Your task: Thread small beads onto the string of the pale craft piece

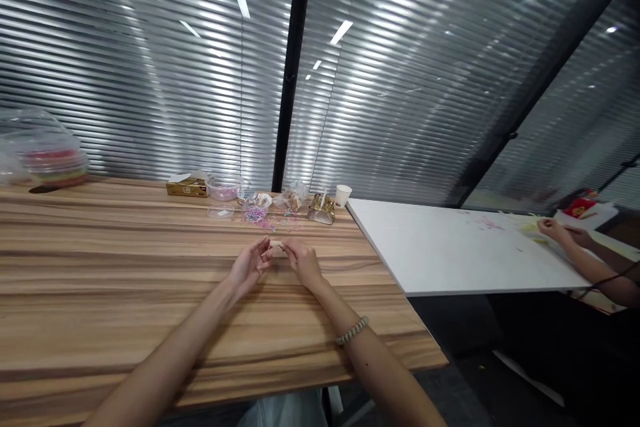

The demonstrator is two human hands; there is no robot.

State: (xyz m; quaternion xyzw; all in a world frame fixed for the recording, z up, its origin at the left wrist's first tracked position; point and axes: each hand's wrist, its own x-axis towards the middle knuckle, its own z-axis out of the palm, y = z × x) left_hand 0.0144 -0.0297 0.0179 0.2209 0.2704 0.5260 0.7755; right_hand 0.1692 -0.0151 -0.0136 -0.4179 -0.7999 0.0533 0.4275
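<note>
Above the wooden table (125,280), my left hand (250,265) and my right hand (303,261) meet around a small pale piece (276,243). The fingertips of both hands pinch it, one hand at each end. Just beyond the hands, small pink and purple pieces (280,222) lie scattered. A clear bag of colourful pieces (256,209) sits behind them, next to a clear lid (221,212).
Along the back edge stand a gold box (187,187), a clear tub (223,189), a plastic bag (293,199), a tissue pack (321,209) and a paper cup (343,195). Stacked containers (55,160) are far left. Another person's hands (555,230) work over the white table (440,253).
</note>
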